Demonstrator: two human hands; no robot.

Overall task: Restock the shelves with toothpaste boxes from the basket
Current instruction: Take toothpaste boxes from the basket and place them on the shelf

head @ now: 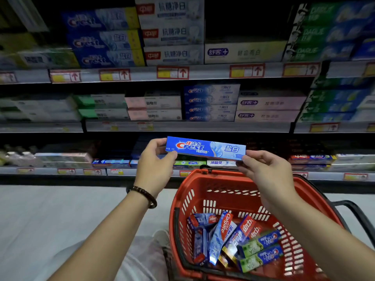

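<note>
A blue Crest toothpaste box is held level in front of the shelves, above the red basket. My left hand grips its left end and my right hand pinches its right end. The basket stands on the floor at lower right with several toothpaste boxes lying jumbled in it: Colgate, Crest and others. Matching blue Crest boxes are stacked on the top shelf at left, and more Crest boxes sit on the middle shelf.
Three shelf levels full of toothpaste boxes run across the view, with price tags on their rails. A dark gap opens on the top shelf above a single yellow-white box. The light floor lies at left; my knee shows below.
</note>
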